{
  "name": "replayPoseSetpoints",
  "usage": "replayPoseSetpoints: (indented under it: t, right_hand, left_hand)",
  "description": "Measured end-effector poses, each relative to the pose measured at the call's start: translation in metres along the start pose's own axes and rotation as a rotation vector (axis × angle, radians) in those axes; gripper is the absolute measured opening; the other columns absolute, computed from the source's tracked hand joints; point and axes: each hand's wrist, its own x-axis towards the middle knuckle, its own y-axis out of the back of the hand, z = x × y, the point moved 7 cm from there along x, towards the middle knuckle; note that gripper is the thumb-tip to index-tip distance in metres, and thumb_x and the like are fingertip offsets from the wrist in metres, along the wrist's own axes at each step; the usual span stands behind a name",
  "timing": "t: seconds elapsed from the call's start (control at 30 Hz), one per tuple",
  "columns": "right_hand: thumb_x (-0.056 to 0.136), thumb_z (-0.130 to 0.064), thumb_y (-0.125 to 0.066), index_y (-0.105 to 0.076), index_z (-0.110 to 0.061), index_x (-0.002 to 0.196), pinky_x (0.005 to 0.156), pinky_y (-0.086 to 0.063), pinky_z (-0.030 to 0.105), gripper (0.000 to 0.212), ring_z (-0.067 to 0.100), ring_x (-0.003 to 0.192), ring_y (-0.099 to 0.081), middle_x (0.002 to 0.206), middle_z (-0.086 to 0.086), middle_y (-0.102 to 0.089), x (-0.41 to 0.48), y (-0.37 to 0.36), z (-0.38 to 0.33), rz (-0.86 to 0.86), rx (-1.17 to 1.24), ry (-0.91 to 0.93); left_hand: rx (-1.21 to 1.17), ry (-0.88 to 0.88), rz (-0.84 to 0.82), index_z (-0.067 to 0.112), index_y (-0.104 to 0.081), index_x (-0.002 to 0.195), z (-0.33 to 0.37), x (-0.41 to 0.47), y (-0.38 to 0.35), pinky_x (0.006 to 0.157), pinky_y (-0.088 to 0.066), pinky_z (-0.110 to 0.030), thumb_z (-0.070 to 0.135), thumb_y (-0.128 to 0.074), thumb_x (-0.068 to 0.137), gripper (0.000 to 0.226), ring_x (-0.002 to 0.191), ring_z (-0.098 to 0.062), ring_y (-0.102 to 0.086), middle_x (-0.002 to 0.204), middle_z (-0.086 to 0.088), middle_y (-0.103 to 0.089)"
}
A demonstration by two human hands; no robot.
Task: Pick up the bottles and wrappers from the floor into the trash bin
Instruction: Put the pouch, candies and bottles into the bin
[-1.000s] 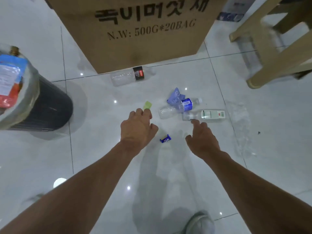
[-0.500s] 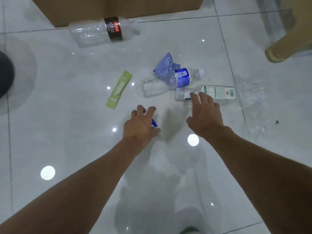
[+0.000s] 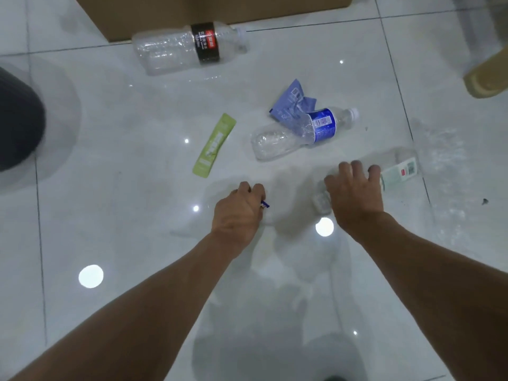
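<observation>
Low over the white tiled floor, my left hand [image 3: 238,213] is closed around a small blue wrapper [image 3: 265,204], only a corner of which shows. My right hand [image 3: 354,192] grips a clear bottle with a green-white label [image 3: 398,171]; its cap end pokes out near my thumb. Beyond them lie a clear bottle with a blue label [image 3: 299,133], a crumpled light-blue wrapper [image 3: 291,101], a long green wrapper [image 3: 215,145] and a large clear bottle with a black label [image 3: 189,48]. The dark trash bin [image 3: 16,125] shows at the left edge.
A big cardboard box [image 3: 209,9] stands at the back, touching the black-label bottle. A wooden furniture leg [image 3: 486,78] is at the right edge. A clear plastic film [image 3: 439,177] lies flat on the tiles right of my right hand.
Both hands dropped to the floor. The left hand closed on the small blue wrapper; the right hand closed on the green-label bottle and pulled it nearer. The view moved lower and closer.
</observation>
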Motion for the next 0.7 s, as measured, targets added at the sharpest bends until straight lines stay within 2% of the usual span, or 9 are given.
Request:
replayPoseSetpoints:
  t: [0.07, 0.13, 0.23, 0.33, 0.43, 0.5, 0.57, 0.7]
  right_hand:
    - [0.086, -0.024, -0.052, -0.045, -0.023, 0.127, 0.105, -0.028, 0.047, 0.041, 0.029, 0.118, -0.043, 0.126, 0.006, -0.048, -0.016, -0.007, -0.019, -0.050, 0.037, 0.066]
    - [0.089, -0.030, -0.053, -0.043, -0.022, 0.129, 0.101, -0.031, 0.045, 0.041, 0.028, 0.115, -0.048, 0.124, 0.005, -0.052, -0.030, -0.002, -0.036, -0.059, 0.113, 0.102]
    - [0.093, -0.038, -0.051, -0.039, -0.017, 0.131, 0.085, -0.037, 0.038, 0.045, 0.028, 0.103, -0.056, 0.116, 0.005, -0.056, -0.044, 0.024, -0.057, -0.030, 0.193, 0.116]
    - [0.093, -0.044, -0.048, -0.041, -0.015, 0.130, 0.073, -0.037, 0.033, 0.047, 0.026, 0.096, -0.060, 0.110, 0.004, -0.059, -0.053, 0.064, -0.065, 0.005, 0.395, 0.051]
    - [0.091, -0.049, -0.051, -0.044, -0.017, 0.129, 0.078, -0.041, 0.033, 0.051, 0.025, 0.102, -0.060, 0.111, 0.004, -0.062, -0.061, 0.117, -0.076, 0.021, 0.607, 0.040]
    - [0.091, -0.048, -0.054, -0.045, -0.016, 0.130, 0.080, -0.042, 0.034, 0.051, 0.026, 0.103, -0.060, 0.113, 0.005, -0.062, -0.069, 0.160, -0.085, 0.062, 0.713, 0.033]
    - [0.090, -0.046, -0.056, -0.048, -0.015, 0.128, 0.079, -0.044, 0.035, 0.050, 0.029, 0.101, -0.061, 0.112, 0.007, -0.064, -0.078, 0.206, -0.090, 0.121, 0.796, 0.001]
    - [0.088, -0.044, -0.061, -0.052, -0.018, 0.120, 0.067, -0.039, 0.032, 0.043, 0.031, 0.094, -0.063, 0.099, 0.008, -0.068, -0.084, 0.295, -0.106, 0.164, 0.925, -0.063]
  left_hand:
    - [-0.023, 0.006, 0.015, 0.021, -0.051, 0.116, -0.010, -0.005, 0.007, 0.064, -0.042, -0.032, 0.023, -0.049, 0.094, 0.022, 0.089, -0.024, -0.058, 0.109, -0.003, -0.052]
    - [-0.054, 0.024, 0.046, 0.022, -0.053, 0.116, -0.019, -0.013, 0.017, 0.065, -0.044, -0.032, 0.024, -0.051, 0.094, 0.023, 0.090, -0.024, -0.059, 0.109, -0.001, -0.054]
    - [-0.209, 0.120, 0.107, 0.024, -0.060, 0.108, -0.036, -0.028, 0.041, 0.071, -0.049, -0.034, 0.031, -0.054, 0.093, 0.017, 0.091, -0.020, -0.060, 0.103, 0.002, -0.060]
    - [-0.396, 0.219, 0.186, 0.025, -0.063, 0.104, -0.060, -0.046, 0.075, 0.072, -0.051, -0.034, 0.033, -0.061, 0.090, 0.016, 0.086, -0.017, -0.061, 0.098, 0.004, -0.063]
    - [-0.455, 0.235, 0.244, 0.028, -0.056, 0.109, -0.084, -0.070, 0.121, 0.066, -0.048, -0.030, 0.033, -0.063, 0.088, 0.022, 0.079, -0.014, -0.061, 0.091, 0.010, -0.062]
    - [-0.458, 0.242, 0.283, 0.030, -0.053, 0.110, -0.104, -0.090, 0.155, 0.065, -0.044, -0.026, 0.031, -0.063, 0.088, 0.024, 0.077, -0.012, -0.060, 0.089, 0.012, -0.061]
    - [-0.412, 0.245, 0.295, 0.029, -0.054, 0.110, -0.122, -0.110, 0.189, 0.069, -0.047, -0.028, 0.028, -0.063, 0.088, 0.023, 0.080, -0.013, -0.061, 0.095, 0.012, -0.062]
    - [-0.332, 0.245, 0.292, 0.027, -0.056, 0.106, -0.159, -0.142, 0.263, 0.076, -0.052, -0.035, 0.025, -0.061, 0.089, 0.018, 0.088, -0.014, -0.061, 0.104, 0.009, -0.061]
